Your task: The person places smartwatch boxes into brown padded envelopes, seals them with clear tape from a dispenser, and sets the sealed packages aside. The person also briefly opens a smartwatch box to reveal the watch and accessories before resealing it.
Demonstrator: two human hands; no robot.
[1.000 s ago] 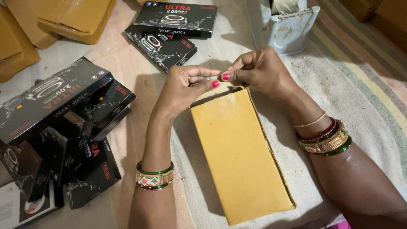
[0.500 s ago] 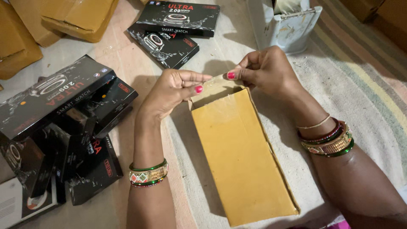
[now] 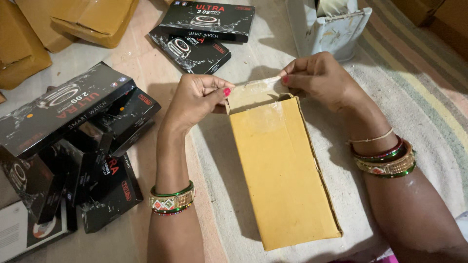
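Observation:
A long yellow-brown cardboard box (image 3: 282,170) lies on a pale cloth (image 3: 390,97) in front of me. A strip of clear tape (image 3: 256,86) stretches across its far end. My left hand (image 3: 197,100) pinches the tape's left end at the box's far left corner. My right hand (image 3: 321,78) pinches the tape's right end above the far right corner. Both wrists wear coloured bangles.
A pile of black product boxes (image 3: 68,146) sits at the left, and two more black boxes (image 3: 204,29) lie at the far middle. Brown cardboard parcels (image 3: 63,24) are at the top left. A white tape dispenser (image 3: 329,27) stands at the far right.
My hands have moved apart, left hand going left, and the clear tape is now drawn out between them across the box's far end.

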